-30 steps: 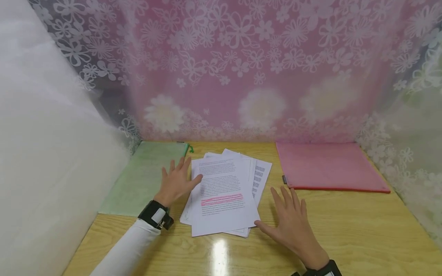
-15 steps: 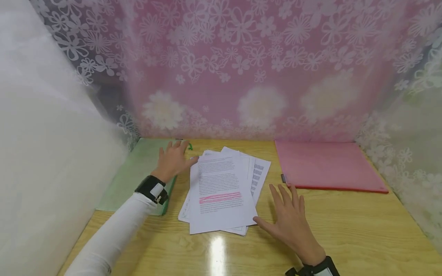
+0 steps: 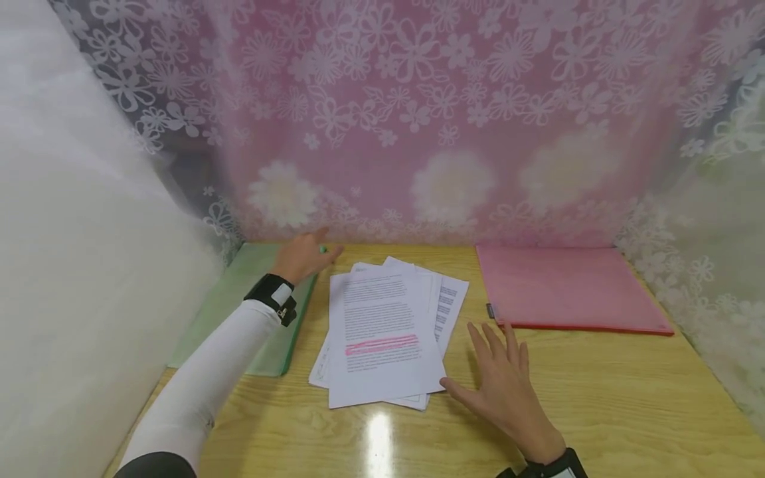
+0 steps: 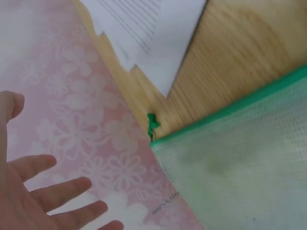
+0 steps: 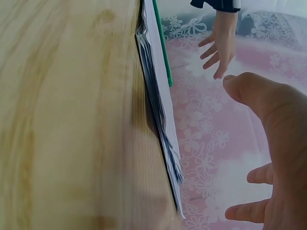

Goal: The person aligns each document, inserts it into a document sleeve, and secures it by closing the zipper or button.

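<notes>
My left hand (image 3: pixel 303 257) reaches over the far end of a green mesh zip pouch (image 3: pixel 236 292), next to its green zipper pull (image 3: pixel 323 249). In the left wrist view its spread fingers hold nothing, and the pouch's green zip edge with the knotted pull (image 4: pixel 152 122) lies beyond them. My right hand (image 3: pixel 505 392) has its fingers spread above the table, thumb tip by the lower right corner of the stack of printed papers (image 3: pixel 382 382). The top sheet carries pink highlighted lines. In the right wrist view the stack shows edge-on, with several sheets fanned out.
A pink mesh zip pouch (image 3: pixel 574 285) lies at the back right of the wooden table (image 3: pixel 627 392). A flowered pink curtain (image 3: pixel 370 166) hangs along the back, and white sheeting (image 3: pixel 95 265) closes off the left side.
My left hand has moved away from the left edge of the papers, forward to the far end of the green pouch. My right hand stays nearly still.
</notes>
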Available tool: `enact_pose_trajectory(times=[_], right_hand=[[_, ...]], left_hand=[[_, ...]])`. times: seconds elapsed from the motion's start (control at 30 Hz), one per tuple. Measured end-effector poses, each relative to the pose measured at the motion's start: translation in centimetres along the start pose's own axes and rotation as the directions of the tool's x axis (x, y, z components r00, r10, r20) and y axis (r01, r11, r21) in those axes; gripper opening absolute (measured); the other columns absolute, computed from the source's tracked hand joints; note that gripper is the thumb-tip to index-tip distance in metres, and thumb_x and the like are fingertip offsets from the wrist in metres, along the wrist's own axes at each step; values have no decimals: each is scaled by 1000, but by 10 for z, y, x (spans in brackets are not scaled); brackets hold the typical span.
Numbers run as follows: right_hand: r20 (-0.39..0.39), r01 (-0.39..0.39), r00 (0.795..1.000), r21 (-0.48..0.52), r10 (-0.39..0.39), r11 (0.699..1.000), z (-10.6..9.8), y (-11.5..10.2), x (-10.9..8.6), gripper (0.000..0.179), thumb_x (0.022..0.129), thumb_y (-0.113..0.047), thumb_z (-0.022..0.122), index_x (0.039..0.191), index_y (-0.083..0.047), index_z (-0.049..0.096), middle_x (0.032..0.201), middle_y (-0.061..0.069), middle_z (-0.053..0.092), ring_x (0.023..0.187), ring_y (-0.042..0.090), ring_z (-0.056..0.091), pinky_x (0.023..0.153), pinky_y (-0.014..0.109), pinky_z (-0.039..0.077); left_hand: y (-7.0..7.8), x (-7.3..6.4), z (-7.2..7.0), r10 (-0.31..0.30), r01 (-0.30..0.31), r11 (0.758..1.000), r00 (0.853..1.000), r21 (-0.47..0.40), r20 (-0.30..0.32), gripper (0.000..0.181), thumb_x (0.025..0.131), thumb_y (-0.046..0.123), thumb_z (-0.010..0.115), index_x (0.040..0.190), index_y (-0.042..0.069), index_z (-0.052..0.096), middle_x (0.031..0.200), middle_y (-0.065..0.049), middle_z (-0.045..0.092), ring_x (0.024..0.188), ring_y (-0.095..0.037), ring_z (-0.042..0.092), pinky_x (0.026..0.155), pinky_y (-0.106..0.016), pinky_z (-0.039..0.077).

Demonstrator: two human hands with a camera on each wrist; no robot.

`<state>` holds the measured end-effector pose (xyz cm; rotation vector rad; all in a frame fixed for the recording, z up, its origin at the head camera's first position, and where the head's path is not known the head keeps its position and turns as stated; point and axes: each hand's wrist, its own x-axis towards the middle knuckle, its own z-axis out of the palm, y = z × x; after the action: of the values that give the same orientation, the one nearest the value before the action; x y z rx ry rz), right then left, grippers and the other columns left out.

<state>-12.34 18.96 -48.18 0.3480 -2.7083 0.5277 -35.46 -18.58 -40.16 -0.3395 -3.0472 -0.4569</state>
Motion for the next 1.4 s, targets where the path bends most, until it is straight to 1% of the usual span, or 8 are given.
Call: enact_pose_trajectory(times=[0.1, 0.2, 0.3, 0.4, 0.73, 0.97, 1.27, 1.4], right_hand=[[15, -7, 1000, 3, 7, 1000, -2, 0, 0, 105, 76, -67, 79, 155, -7, 43, 151, 28, 48, 151, 55, 18, 105, 85, 22], [24, -14, 1000, -1, 14, 1000, -3, 2, 0, 106, 76, -67, 78, 156, -8, 41, 152, 28, 46, 151, 56, 18, 106, 85, 21], [32, -22, 999, 2, 21, 1000, -4, 3, -1, 106, 77, -67, 78, 157, -9, 40, 153, 28, 45, 151, 56, 18, 107, 84, 20], [42, -34, 999, 18, 33, 999, -5, 5, -3, 106, 77, -68, 77, 157, -10, 40, 154, 27, 44, 150, 57, 19, 108, 84, 18], [44, -45, 998, 41, 43, 998, -10, 9, -7, 106, 77, -69, 77, 158, -11, 40, 157, 22, 43, 150, 56, 21, 108, 83, 19], [38, -44, 998, 58, 42, 997, -17, 11, -20, 105, 78, -68, 78, 158, -11, 40, 158, 23, 41, 151, 53, 20, 111, 81, 18], [41, -44, 998, 65, 42, 997, -18, 14, -26, 105, 79, -67, 77, 161, -17, 35, 157, 24, 43, 151, 52, 19, 116, 77, 12], [24, -43, 999, 62, 42, 997, -17, 15, -26, 105, 78, -66, 78, 161, -16, 36, 156, 25, 44, 150, 53, 20, 115, 78, 14]], left_hand=[[-4, 10, 2, 19, -19, 1000, 1000, 5, 22, 85, 99, 69, 45, 160, 9, 37, 109, -25, 72, 77, -36, 70, 45, -34, 43], [-12, 20, 3, -4, 5, 1000, 999, -26, 50, 86, 100, 66, 46, 160, 6, 35, 118, -24, 72, 96, -39, 72, 67, -44, 57], [-22, 29, 4, -52, 55, 998, 996, -37, 78, 89, 98, 67, 47, 161, 6, 33, 122, -25, 71, 103, -42, 71, 89, -54, 56], [-35, 37, 6, -69, 69, 998, 995, -1, 77, 89, 98, 68, 47, 160, 5, 35, 137, -29, 62, 114, -46, 66, 98, -59, 52], [-71, 52, 21, -62, 59, 997, 996, 49, 62, 85, 99, 66, 44, 156, 3, 42, 151, -25, 52, 130, -48, 56, 107, -62, 45], [-75, 56, 44, -84, 83, 996, 984, 13, 160, 74, 98, 57, 53, 154, 11, 47, 151, -24, 52, 134, -50, 53, 102, -64, 47], [-86, 60, 67, 40, -53, 998, 962, 40, 271, 78, 103, 51, 52, 165, 12, 23, 165, -29, 26, 139, -54, 45, 107, -65, 44], [-80, 58, 66, 55, -79, 994, 951, 69, 304, 69, 108, 43, 45, 164, 8, 25, 166, -25, 29, 140, -50, 46, 110, -65, 40]])
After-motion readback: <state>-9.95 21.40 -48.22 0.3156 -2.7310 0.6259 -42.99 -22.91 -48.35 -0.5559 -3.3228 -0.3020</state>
